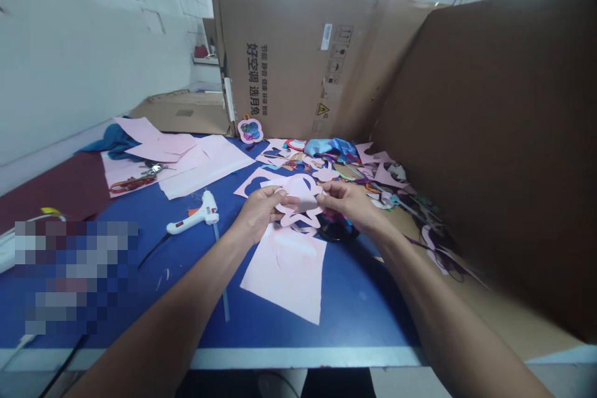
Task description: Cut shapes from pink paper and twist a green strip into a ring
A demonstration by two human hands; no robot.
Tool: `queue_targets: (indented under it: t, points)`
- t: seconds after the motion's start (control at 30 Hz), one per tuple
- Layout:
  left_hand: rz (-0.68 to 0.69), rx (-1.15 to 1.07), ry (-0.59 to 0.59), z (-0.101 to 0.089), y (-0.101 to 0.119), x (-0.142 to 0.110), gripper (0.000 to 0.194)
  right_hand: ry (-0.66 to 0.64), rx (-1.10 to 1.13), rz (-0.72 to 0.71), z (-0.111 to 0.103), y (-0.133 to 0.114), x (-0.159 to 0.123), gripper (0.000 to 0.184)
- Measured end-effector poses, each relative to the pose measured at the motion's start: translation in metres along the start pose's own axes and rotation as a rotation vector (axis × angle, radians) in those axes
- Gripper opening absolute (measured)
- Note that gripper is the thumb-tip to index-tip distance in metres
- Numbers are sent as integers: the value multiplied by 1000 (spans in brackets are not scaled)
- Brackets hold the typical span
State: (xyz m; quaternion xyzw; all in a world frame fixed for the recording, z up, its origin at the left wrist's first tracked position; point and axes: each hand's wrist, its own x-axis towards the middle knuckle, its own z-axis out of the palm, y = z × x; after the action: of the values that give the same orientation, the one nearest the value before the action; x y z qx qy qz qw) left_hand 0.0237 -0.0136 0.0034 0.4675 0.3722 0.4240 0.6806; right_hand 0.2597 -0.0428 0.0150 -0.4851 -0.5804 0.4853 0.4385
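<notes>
In the middle of the head view, a pink paper cutout (293, 220) with a scalloped outline and a large opening is held up between both hands. My left hand (261, 211) pinches its left edge, fingers partly behind the paper. With thumb and fingers closed, my right hand (347, 202) grips the upper right edge. A pink paper sheet (289, 273) lies on the blue table just below. Behind the cutout is another pink sheet with a hole in it (247, 188). A dark, colourful item (336, 230) sits under my right hand, partly hidden.
A white glue gun (193, 216) lies at left, a clear glue stick (226, 298) near it. Scissors (153, 169) rest on pink paper. Scraps (298, 165) and blue fabric (333, 149) are heaped behind. A cardboard box (289, 56) encloses the back and right. A flower-shaped ornament (250, 130) leans there.
</notes>
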Motion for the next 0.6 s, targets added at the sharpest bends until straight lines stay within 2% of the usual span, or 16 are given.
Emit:
queue_targets:
  t: [0.2,0.43,0.6]
  points:
    - [-55,25,47,1,1,-2,21,30,-50,3,3,4,2,43]
    - [-30,31,123,-4,2,-1,22,68,-100,29,8,15,5,44]
    - [-30,35,114,-5,1,0,21,26,-129,50,12,15,4,44]
